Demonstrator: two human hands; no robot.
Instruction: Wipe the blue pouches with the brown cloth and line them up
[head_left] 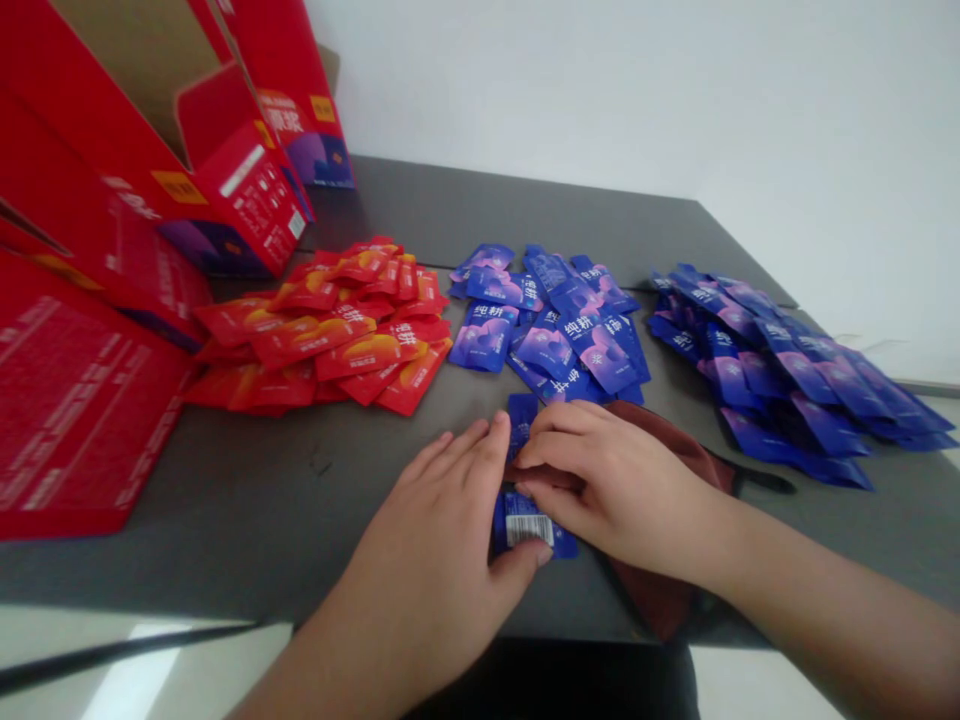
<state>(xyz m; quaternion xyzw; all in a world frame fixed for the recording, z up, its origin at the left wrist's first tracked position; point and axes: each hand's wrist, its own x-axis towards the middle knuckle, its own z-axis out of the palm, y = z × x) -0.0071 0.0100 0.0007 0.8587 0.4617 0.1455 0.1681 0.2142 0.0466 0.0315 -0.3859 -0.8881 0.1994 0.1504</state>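
Observation:
My left hand (442,540) and my right hand (607,480) meet at the front middle of the dark table (262,500). Between them lies a blue packet (525,520) with a white barcode label. My left thumb and fingers pinch its lower and upper ends. My right hand's fingers are curled and pressed onto the packet's upper part, over a dark red cloth pouch (660,590) that lies under my right wrist. Most of the packet is hidden by the hands.
A heap of red packets (330,330) lies left of centre. A pile of blue packets (555,320) sits in the middle and another blue pile (787,370) to the right. Open red cartons (112,230) stand and lie along the left side.

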